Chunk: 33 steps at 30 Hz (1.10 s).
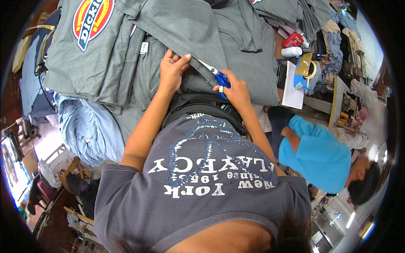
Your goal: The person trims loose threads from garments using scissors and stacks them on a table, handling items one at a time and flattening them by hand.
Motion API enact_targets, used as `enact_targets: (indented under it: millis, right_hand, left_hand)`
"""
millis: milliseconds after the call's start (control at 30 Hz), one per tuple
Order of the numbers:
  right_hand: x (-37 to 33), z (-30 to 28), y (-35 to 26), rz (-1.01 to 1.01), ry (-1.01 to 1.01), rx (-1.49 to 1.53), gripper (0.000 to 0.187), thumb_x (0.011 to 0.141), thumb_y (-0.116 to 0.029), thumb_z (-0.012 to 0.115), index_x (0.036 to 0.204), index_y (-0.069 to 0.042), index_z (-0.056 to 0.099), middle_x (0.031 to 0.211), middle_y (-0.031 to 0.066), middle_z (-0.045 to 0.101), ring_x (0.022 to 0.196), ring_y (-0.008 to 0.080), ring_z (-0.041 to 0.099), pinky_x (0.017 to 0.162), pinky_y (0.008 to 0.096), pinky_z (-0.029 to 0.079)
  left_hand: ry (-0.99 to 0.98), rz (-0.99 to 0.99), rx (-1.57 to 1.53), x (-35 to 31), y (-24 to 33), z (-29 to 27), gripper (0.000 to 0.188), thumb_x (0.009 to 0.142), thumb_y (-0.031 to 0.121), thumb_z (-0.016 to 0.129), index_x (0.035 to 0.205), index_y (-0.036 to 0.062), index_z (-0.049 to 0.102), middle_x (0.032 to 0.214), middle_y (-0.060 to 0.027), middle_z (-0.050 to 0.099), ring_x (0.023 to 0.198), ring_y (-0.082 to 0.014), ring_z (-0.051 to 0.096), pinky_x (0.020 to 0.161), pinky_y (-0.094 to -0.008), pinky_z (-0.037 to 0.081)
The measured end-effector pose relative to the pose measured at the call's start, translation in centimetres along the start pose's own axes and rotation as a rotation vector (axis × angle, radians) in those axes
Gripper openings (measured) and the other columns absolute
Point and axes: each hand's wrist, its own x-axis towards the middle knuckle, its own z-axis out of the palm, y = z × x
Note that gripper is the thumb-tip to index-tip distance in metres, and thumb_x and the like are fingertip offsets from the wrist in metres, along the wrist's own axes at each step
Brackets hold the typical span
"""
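Note:
Grey shirts (244, 71) lie heaped across the work table in front of me. My left hand (172, 69) pinches the edge of a grey garment (181, 31), thumb and fingers closed on the cloth. Just to its right, my right hand (235, 88) grips a pair of scissors (216, 72) with blue handles. The scissor blades point up and left toward the pinched edge, close to my left fingertips. Whether the blades touch the cloth I cannot tell. A small white label (144, 47) shows on the cloth left of my left hand.
At the right lie an open notebook (292, 86), a tape roll (311, 70), a white bottle (291, 52) and a red box (292, 40). Light blue cloth (86, 130) hangs at the left. A person in a blue shirt (314, 149) is close by on the right.

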Motion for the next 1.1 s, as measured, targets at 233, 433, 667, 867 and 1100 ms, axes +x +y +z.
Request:
enact_targets:
  millis: [233,433,667,867,1100]
  right_hand:
    - [0.7,0.2,-1.2,-0.062,0.059,-0.117,0.049,0.061,-0.032,0.070,0.102,-0.013,0.050,0.082,0.0103,0.060,0.068,0.0250,0.060,0.057,0.0356,0.045]
    - [1.5,0.5,-1.3,-0.112,0.077,-0.120,0.048,0.061,-0.028,0.071,0.101,-0.012,0.051,0.074,0.0095,0.059,0.063,0.0231,0.058,0.056,0.0328,0.044]
    - [1.0,0.7,0.0,-0.137,0.071,-0.038,0.042,0.062,-0.020,0.070,0.099,-0.011,0.051,0.071,0.0114,0.060,0.065,0.0254,0.061,0.055,0.0320,0.044]
    - [1.2,0.3,-0.6,-0.094,0.105,-0.027,0.046,0.062,-0.024,0.073,0.100,-0.010,0.051,0.073,0.0129,0.060,0.064,0.0266,0.059,0.055,0.0338,0.045]
    - [1.8,-0.8,1.4,0.014,0.273,0.146,0.054,0.059,-0.023,0.077,0.102,-0.004,0.050,0.071,0.0076,0.058,0.060,0.0110,0.052,0.055,0.0264,0.043]
  left_hand:
    - [-0.041,0.006,0.036,0.1,0.3,-0.4,0.047,0.074,-0.006,0.055,0.116,0.0041,0.038,0.097,-0.0063,0.057,0.085,-0.0139,0.056,0.070,-0.0255,0.046]
    - [-0.070,0.022,0.046,0.2,0.2,-0.6,0.048,0.073,-0.007,0.055,0.117,0.0042,0.038,0.099,-0.0079,0.057,0.087,-0.0152,0.056,0.071,-0.0256,0.046]
    - [-0.010,-0.027,-0.026,0.3,0.3,-0.8,0.044,0.075,-0.002,0.057,0.116,0.0044,0.041,0.100,-0.0060,0.057,0.088,-0.0141,0.055,0.074,-0.0270,0.045]
    - [-0.023,-0.032,0.026,0.6,0.3,-1.3,0.040,0.075,0.000,0.058,0.112,0.0040,0.043,0.097,-0.0060,0.058,0.084,-0.0143,0.056,0.071,-0.0277,0.045]
    - [-0.013,-0.059,0.053,0.3,-0.1,-1.1,0.038,0.074,-0.001,0.058,0.109,0.0049,0.042,0.091,-0.0061,0.058,0.080,-0.0139,0.057,0.068,-0.0276,0.046]
